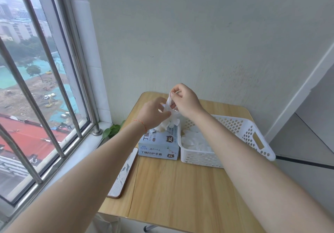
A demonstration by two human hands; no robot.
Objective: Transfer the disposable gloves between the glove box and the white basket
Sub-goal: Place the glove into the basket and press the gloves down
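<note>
A pale blue glove box (159, 147) marked XL sits on the wooden table, with the white basket (253, 133) touching its right side. Several white gloves (195, 142) lie in the basket. Above the box, both hands hold one white glove (171, 117) that hangs down to the box's opening. My right hand (184, 99) pinches its upper end. My left hand (155, 113) grips it lower down, on the left.
The wooden table (180, 187) stands in a corner against a white wall. A flat patterned board (124, 171) lies at the table's left edge. A barred window (45, 88) fills the left side, and a green plant (112, 129) shows beside the sill.
</note>
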